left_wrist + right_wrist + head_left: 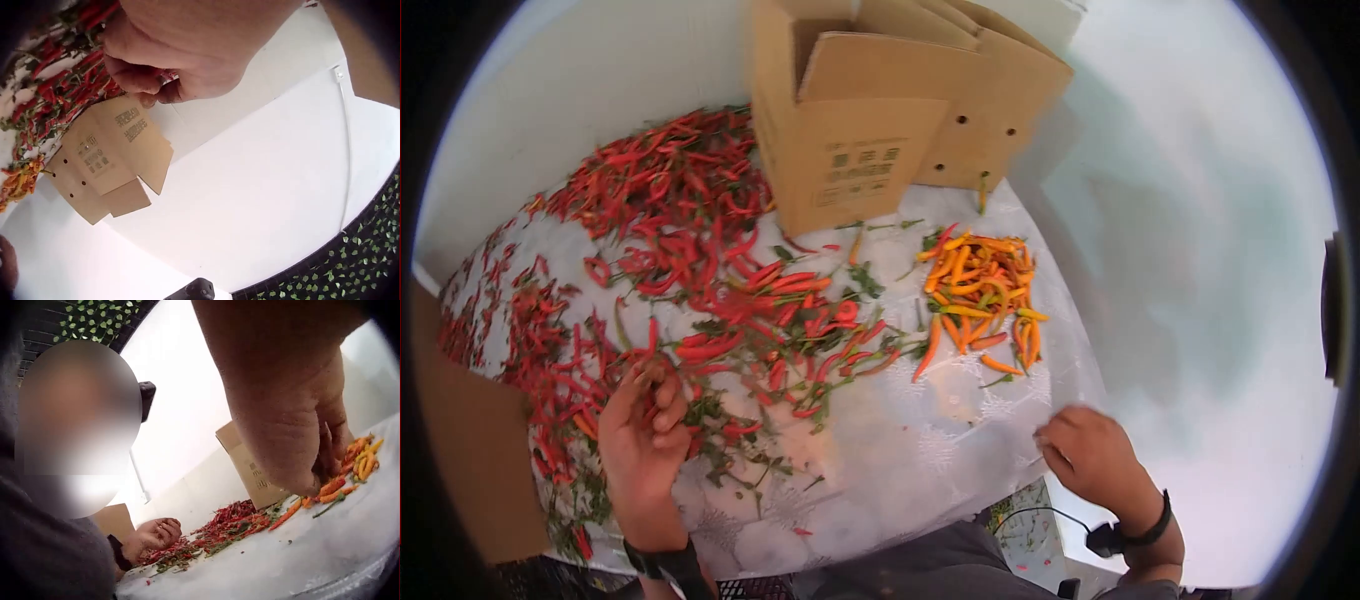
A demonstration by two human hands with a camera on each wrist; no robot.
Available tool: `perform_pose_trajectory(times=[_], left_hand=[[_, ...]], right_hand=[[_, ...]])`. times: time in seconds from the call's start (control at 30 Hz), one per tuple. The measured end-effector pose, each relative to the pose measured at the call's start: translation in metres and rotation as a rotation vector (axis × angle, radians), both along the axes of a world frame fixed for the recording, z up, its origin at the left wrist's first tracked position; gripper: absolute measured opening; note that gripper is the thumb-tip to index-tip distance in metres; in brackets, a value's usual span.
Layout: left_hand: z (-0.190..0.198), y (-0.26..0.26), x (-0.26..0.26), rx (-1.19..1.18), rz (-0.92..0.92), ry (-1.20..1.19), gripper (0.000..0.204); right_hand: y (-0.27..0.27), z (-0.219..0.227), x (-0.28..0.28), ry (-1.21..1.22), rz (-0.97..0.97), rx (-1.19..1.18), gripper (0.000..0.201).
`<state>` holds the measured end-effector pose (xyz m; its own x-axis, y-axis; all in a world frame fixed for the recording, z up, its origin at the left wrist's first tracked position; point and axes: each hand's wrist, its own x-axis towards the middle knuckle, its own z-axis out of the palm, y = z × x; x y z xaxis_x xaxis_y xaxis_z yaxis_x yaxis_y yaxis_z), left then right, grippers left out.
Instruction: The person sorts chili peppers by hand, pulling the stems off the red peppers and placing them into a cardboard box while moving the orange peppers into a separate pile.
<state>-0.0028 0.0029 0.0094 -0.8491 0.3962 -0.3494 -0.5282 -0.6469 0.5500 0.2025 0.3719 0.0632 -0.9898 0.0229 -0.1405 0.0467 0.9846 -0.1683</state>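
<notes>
The red chilies [690, 260] lie spread in a broad heap across the left and middle of the table [900, 450], which is covered with a pale patterned cloth; loose green stems and leaf scraps [730, 450] are mixed through the near edge of the heap. The left hand [640, 430] rests at the near left edge of this heap, palm turned up, fingers curled inward over a few red chilies; the left wrist view shows the fingertips [147, 84] closed together around something red. A dark band sits on the left wrist. To the right, well apart from the red heap, a smaller separate pile of orange and yellow chilies [980, 295] lies on the cloth. The right hand [1090, 455] is at the near right edge of the table, below that pile, fingers bent downward toward the cloth; whether it holds anything cannot be determined from any view. A cardboard box [860, 110] with open flaps stands at the far side of the table, between the two piles. A white wall [1200, 200] lies behind.
</notes>
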Motion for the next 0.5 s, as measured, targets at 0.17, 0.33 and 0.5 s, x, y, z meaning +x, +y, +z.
perform_pose_trajectory(times=[0.17, 0.33, 0.5], left_hand=[[-0.002, -0.025, -0.009, 0.083, 0.127, -0.012, 0.015], [0.006, -0.049, -0.015, 0.088, 0.329, 0.008, 0.009], [0.01, -0.049, -0.013, 0.038, 0.378, 0.04, 0.008]], right_hand=[[-0.005, -0.046, -0.05, 0.246, 0.113, 0.036, 0.018], [0.006, -0.046, -0.041, 0.023, 0.052, 0.03, 0.02], [-0.015, -0.038, -0.054, 0.22, 0.062, 0.018, 0.019]])
